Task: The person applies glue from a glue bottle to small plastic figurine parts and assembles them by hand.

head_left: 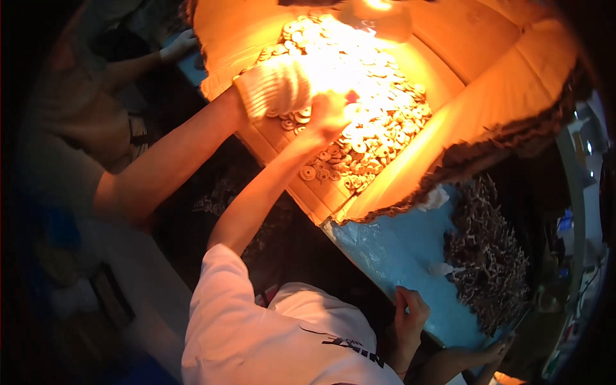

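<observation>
My left hand, bare, reaches into a heap of small round discs with centre holes. Strong light washes out its fingers. The discs lie in an opened cardboard box with a torn rim. Beside my left hand, another person's hand in a white knitted glove also reaches into the heap. My right hand is low on the right, by the edge of a blue-covered table. Its fingers are curled together; whatever they may hold is too small to name.
A bright lamp hangs over the box. A pile of dark, twig-like small parts covers the right of the blue table. Another person's hands rest at the lower right. A second gloved hand shows at the upper left.
</observation>
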Motion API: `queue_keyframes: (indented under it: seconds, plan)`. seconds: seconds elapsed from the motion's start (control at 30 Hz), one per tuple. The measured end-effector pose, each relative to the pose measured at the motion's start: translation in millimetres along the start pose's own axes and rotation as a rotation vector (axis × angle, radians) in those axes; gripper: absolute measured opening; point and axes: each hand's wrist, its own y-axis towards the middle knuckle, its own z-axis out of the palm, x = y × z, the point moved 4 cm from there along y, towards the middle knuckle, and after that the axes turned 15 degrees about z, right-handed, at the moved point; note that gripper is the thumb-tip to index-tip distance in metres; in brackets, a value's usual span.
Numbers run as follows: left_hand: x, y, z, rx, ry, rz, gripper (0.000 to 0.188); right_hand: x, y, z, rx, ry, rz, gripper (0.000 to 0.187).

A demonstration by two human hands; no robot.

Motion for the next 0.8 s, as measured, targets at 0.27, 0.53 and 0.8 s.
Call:
queue_keyframes:
  seconds: [0.27, 0.53, 0.8]
  plan:
    - [-79, -118, -66, -0.318, -0.008, 0.137, 0.013, -17, -3, -7, -0.066, 0.069, 0.066, 0.01]
    - [-183, -162, 9, 0.161, -0.073, 0.665, 0.026, -51, -1, -46, -0.259, 0.114, 0.114, 0.011]
    - [-200, -149, 108, 0.254, 0.006, 0.827, 0.024, -91, 18, -84, -0.519, 0.269, 0.275, 0.032]
